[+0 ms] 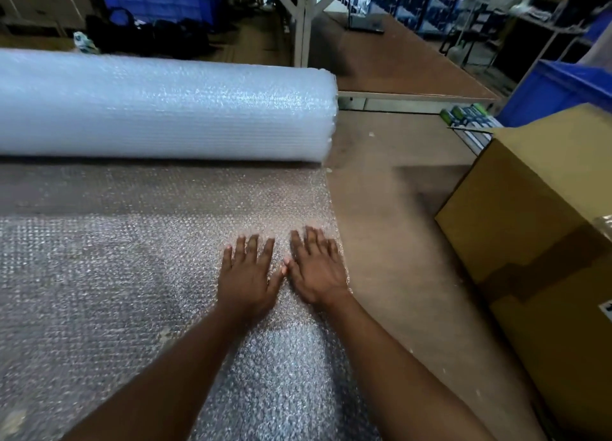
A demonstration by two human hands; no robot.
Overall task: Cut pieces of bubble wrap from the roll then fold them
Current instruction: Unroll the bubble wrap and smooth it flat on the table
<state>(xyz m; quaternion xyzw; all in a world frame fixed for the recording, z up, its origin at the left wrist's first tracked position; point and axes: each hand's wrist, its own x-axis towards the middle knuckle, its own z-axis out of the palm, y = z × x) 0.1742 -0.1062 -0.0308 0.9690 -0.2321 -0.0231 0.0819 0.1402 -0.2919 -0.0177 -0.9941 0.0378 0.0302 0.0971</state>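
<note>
Bubble wrap (pixel 132 275) lies unrolled flat across the bench (pixel 390 242), stretching from the roll (pixel 165 109) toward the person and off the bottom of the view. The roll itself rests on its side at the far end of the sheet, spanning from the left edge of the view to about the middle, and the sheet runs out from beneath it. Both hands press palm down on the sheet near its right edge. The left hand (pixel 246 275) is flat with its fingers straight and slightly spread, holding nothing. The right hand (pixel 316 268) lies just beside it, also flat with straight fingers, and the two thumbs touch or nearly touch between them. The right hand's outer fingers sit close to the sheet's right border. Nearer the person, under the forearms, the wrap looks thicker and whiter, as though more than one layer lies there, though I cannot tell for sure. To the right of the sheet the brown bench surface is bare, and further right stands a closed cardboard box (pixel 536 242) sealed with brown tape. Behind the box sits a blue crate (pixel 556 89), and small packets (pixel 467 116) lie at the bench's far right edge
</note>
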